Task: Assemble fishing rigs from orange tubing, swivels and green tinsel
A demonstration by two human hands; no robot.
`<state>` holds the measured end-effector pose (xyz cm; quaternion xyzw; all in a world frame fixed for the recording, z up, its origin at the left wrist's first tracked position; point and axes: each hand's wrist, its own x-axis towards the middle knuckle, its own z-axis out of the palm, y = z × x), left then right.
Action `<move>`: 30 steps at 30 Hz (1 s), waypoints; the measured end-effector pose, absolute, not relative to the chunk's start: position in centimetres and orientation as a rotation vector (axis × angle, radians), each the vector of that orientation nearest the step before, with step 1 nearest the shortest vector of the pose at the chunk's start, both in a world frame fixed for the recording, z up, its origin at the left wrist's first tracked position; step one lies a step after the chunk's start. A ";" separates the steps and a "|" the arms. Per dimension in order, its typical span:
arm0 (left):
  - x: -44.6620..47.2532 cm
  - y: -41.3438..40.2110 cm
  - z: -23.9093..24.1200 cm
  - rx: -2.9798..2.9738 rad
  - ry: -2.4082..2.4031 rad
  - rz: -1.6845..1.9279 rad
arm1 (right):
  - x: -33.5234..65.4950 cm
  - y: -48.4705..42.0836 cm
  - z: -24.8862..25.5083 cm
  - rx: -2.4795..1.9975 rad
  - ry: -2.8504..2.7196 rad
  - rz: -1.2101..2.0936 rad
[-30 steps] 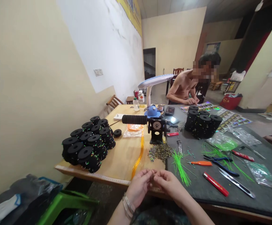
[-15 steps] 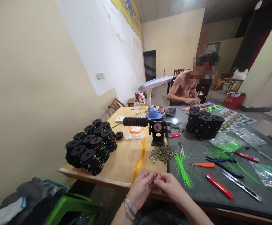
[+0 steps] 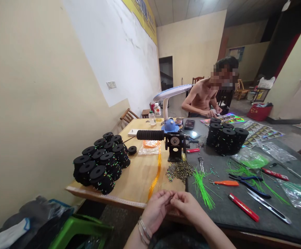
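Small piece (image 3: 171, 198) pinched between left hand (image 3: 156, 208) and right hand (image 3: 189, 206)

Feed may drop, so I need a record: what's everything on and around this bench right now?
Left spool pile: many, black with coloured flecks, wooden table left.
Right spool pile: several, black, dark mat far side.
Winder: one, black, table middle.
Desk lamp: one, white and blue, behind winder.
Bead heap: one, dark metallic, before winder.
Green strands: one bundle, green, mat's left edge.
Orange strip: one, orange, beside beads.
Red-handled tools: two, red, mat right.
Co-worker: one, far end.
Left hand: one, bangled wrist, near edge.
Right hand: one, fingertips pinched against left's; contents too small to tell.
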<state>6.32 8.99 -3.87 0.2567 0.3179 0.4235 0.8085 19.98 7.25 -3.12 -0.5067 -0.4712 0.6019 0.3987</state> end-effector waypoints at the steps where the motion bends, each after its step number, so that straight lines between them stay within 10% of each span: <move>1: 6.3 9.0 -3.9 0.550 0.680 0.905 | 20.0 7.2 -3.1 -1.277 -1.193 1.529; 30: 6.9 8.4 -3.5 0.653 0.642 0.916 | 20.3 7.6 -4.3 -1.192 -1.158 1.562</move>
